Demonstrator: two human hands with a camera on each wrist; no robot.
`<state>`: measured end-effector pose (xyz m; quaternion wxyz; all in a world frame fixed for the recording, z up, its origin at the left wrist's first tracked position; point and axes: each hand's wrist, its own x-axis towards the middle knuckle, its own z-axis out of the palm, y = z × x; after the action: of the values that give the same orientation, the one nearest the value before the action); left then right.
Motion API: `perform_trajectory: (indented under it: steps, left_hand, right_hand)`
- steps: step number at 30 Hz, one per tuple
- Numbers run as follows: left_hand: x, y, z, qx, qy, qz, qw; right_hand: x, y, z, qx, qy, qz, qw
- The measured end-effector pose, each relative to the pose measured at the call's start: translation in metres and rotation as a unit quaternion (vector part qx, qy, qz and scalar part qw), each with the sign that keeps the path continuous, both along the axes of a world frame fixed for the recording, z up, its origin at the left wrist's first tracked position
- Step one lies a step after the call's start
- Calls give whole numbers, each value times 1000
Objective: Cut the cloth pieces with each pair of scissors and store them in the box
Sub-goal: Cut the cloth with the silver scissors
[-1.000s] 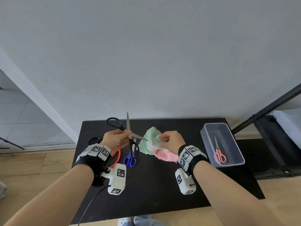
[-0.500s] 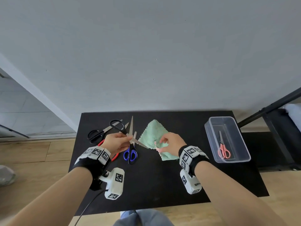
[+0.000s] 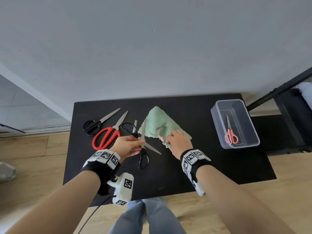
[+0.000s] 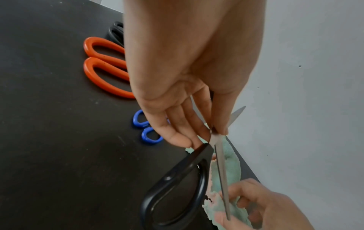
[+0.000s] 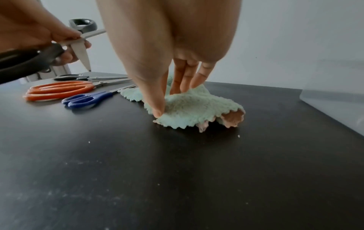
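Observation:
My left hand (image 3: 135,144) pinches the black-handled scissors (image 3: 143,149) at their pivot and holds them above the black table (image 3: 219,166). Their blades gape wide and one loop hangs toward me. From the left wrist, the left hand (image 4: 206,133) has the lower blade over the cloth, with the scissors' loop (image 4: 177,179) below. My right hand (image 3: 176,141) grips the near edge of the green cloth (image 3: 160,122), which lies on the table with a pink cloth (image 3: 161,138) peeking out beneath. The right wrist view shows the right hand (image 5: 171,101) with thumb and fingers on the green cloth (image 5: 193,107).
A clear plastic box (image 3: 219,132) stands at the table's right with coral-handled scissors (image 3: 231,135) inside. Left of the cloth lie red-handled scissors (image 3: 106,135), smaller black scissors (image 3: 97,124) and blue-handled scissors (image 5: 86,98). A black frame (image 3: 278,92) stands at right.
My right hand has lowered the cloths from the air onto the table, green on top. The left hand has come down and toward me with the scissors still spread.

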<state>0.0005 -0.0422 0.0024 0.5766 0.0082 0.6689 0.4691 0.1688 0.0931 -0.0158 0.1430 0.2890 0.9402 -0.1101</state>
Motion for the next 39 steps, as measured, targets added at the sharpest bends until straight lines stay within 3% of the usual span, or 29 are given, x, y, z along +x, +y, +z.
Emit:
perform_trajectory:
  steps: [4, 9, 12, 19, 23, 27, 31, 39]
  left_hand:
    - [0, -4, 4, 1, 5, -9, 1000]
    - [-5, -4, 20, 17, 33, -14, 999]
    - [-10, 0, 35, 35, 43, -10, 998]
    - [-12, 13, 67, 83, 53, -14, 995]
    - [-13, 17, 77, 95, 73, -21, 993]
    - [-13, 21, 83, 115, 83, -24, 990]
    - [-12, 24, 90, 132, 101, -12, 986]
    - [-19, 26, 94, 137, 160, -44, 977]
  right_hand:
    - [-3, 1, 8, -81, 92, -110, 986]
    - [-16, 5, 34, -282, 220, -266, 895]
    - [-26, 6, 56, -349, 261, -276, 857]
    - [-41, 3, 84, -438, 252, -230, 832]
    - [-42, 3, 94, -458, 275, -248, 808]
    - [-44, 3, 98, -423, 292, -214, 830]
    - [-51, 2, 102, -422, 294, -203, 833]
    - [-57, 8, 108, -358, 257, -165, 882]
